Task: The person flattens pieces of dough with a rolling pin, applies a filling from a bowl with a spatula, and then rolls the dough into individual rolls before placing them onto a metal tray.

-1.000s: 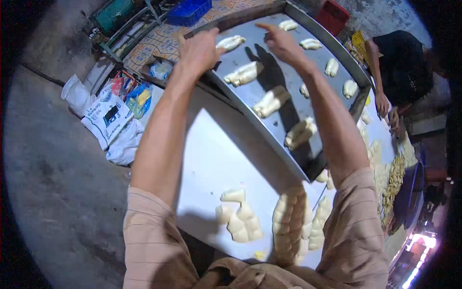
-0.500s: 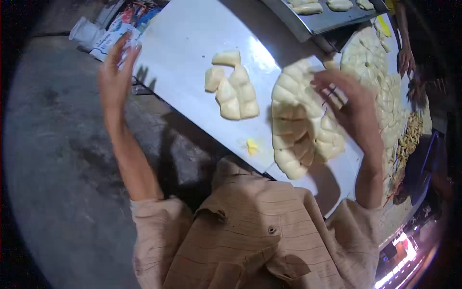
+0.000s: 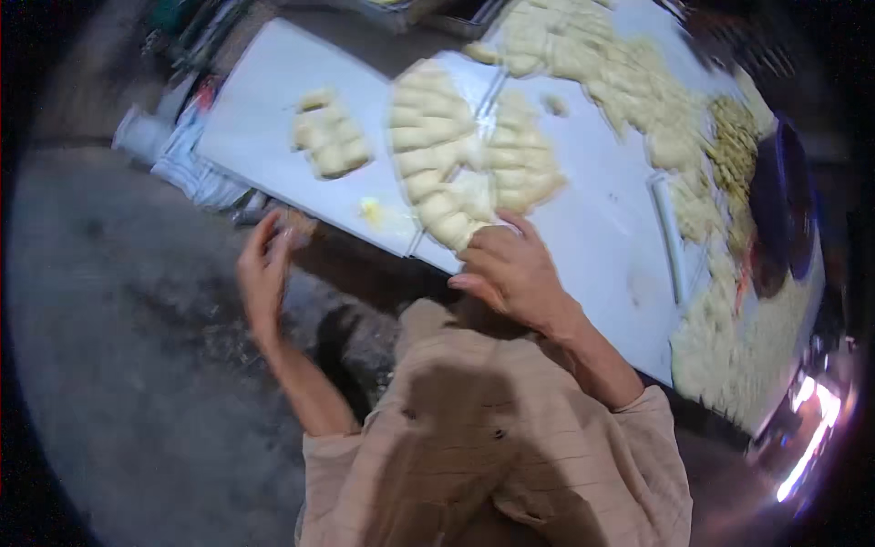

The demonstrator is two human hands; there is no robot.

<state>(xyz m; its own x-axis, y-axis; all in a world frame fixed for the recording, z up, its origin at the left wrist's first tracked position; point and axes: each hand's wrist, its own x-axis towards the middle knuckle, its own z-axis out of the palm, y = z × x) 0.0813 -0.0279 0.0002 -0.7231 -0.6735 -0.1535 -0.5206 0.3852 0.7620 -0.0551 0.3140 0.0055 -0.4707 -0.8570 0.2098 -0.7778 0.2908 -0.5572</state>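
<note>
Pale-cream, segmented soft dough pieces lie clustered on the glossy white tabletop in the head view. The right hand is at their near end, grip unclear; the left hand's parted fingers look empty. Hasty dragging could tear them.

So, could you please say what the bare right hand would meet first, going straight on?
The bare right hand would probably meet the curved cluster of pale, segmented dough first; whether they touch is unclear.
</note>
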